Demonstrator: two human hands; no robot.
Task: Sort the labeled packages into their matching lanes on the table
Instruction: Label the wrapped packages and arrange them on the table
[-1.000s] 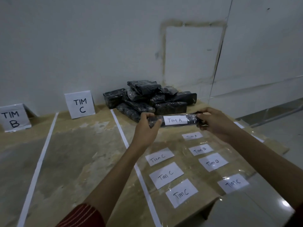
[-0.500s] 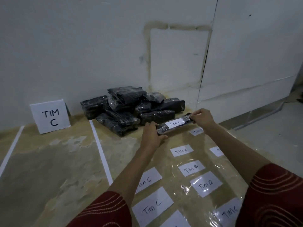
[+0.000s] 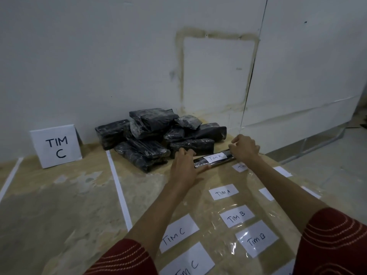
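The TIM A package, a slim dark bar wrapped in film with a white label facing up, sits between the two hands just in front of the pile of black packages, at the pile's right front corner. Its long axis runs across the person, left to right. It is slightly skewed, so the right end lies closer to the pile and the wall and the left end closer to the person.

The left hand has its fingers curled over the left end, with the thumb along the near edge. The right hand is curled over the right end from above. Both hands grip it. It is low over the counter, but I cannot tell whether it is resting there or just lifted.

With one hand on each end, neither has to reach, and the left is the nearer to the lanes. Those lanes lie left of the pile, past the white tape line, where the TIM C sign stands against the wall. No TIM A sign is in view, so the matching lane is probably further left, and getting there would mean a sideways carry along the package's own length.

Nearer the person than the pile, a clear sheet covers spare paper labels, among them a TIM A label.
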